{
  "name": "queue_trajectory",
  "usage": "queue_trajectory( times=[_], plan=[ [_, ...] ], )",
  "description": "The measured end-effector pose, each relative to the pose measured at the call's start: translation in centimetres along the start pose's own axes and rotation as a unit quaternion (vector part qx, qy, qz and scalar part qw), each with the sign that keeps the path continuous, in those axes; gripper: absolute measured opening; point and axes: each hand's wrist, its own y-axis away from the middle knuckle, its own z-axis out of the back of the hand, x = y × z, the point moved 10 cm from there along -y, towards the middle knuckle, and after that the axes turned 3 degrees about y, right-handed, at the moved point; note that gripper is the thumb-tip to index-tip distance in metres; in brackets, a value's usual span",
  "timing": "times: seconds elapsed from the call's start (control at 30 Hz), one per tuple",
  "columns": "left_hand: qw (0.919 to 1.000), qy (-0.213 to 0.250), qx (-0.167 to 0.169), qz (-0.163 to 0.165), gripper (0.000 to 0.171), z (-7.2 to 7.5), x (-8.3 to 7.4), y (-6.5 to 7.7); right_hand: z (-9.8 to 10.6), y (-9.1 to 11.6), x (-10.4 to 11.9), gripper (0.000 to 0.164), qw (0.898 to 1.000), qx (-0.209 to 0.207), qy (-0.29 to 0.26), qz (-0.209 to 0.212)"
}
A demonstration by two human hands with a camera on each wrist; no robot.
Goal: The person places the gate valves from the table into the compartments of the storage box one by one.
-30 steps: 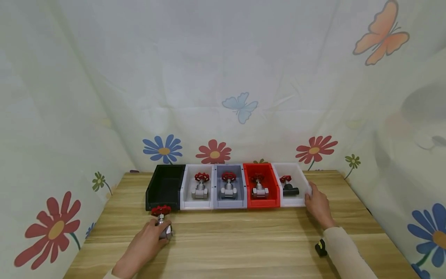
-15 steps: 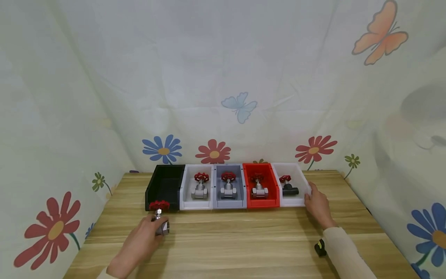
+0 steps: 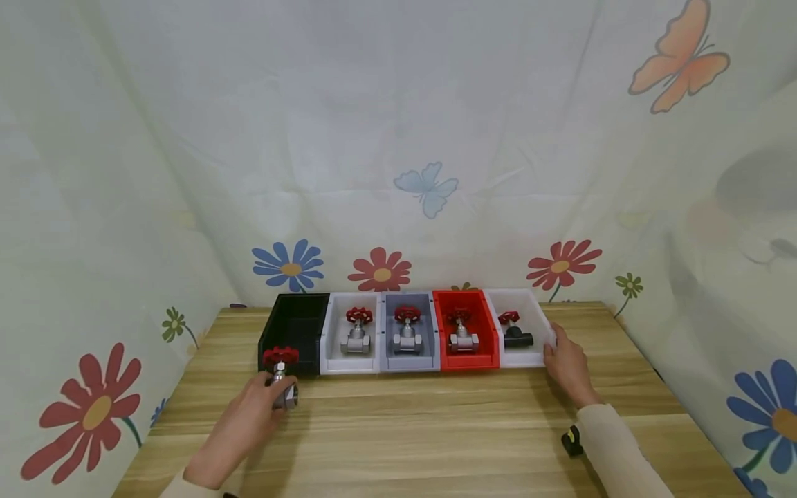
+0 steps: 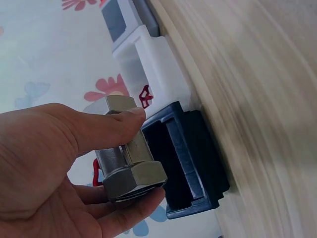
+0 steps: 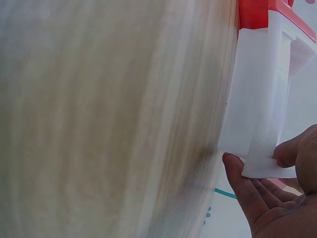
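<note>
My left hand (image 3: 244, 415) grips a gate valve (image 3: 283, 395) by its metal body, thumb on one side and fingers on the other. Its red handwheel (image 3: 281, 356) points up and overlaps the front of the black bin (image 3: 297, 332) in the head view. In the left wrist view the valve's hex end (image 4: 134, 179) shows close to the black bin's opening. At the other end of the row, my right hand (image 3: 569, 363) pinches the side wall of the right-hand white bin (image 5: 252, 99), thumb over its edge. A black valve with a red handle (image 3: 518, 337) lies in that bin.
Between the end bins stand a white bin (image 3: 350, 364), a grey bin (image 3: 411, 362) and a red bin (image 3: 470, 362), each with a red-wheeled metal valve. A small black and yellow object (image 3: 571, 441) lies by the right sleeve. A flowered cloth (image 3: 398, 104) hangs behind the wooden table (image 3: 398, 436).
My left hand has carried the valve slightly forward and left, so its handwheel now overlaps the black bin's front. The right hand has stayed at the white bin.
</note>
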Motion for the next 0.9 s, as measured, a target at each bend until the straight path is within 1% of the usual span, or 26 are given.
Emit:
queue_trajectory(
  times=[0.17,0.33,0.7,0.9],
  plan=[
    [1.0000,-0.003,0.007,0.001,0.052,0.3,0.3,-0.6,0.0,0.0,0.0,0.051,1.000,0.001,0.000,0.001],
    [1.0000,0.000,0.006,0.006,0.052,0.5,0.8,-1.2,0.0,0.0,-0.1,0.051,1.000,-0.008,0.000,0.004],
    [0.9992,-0.003,-0.033,-0.021,0.050,1.9,1.0,-2.4,-0.1,0.0,-0.2,0.051,1.000,-0.008,-0.002,0.004],
    [0.9986,-0.009,-0.040,-0.033,0.051,2.2,1.0,-3.2,0.0,0.0,-0.2,0.051,1.000,-0.010,-0.002,0.002]
  ],
)
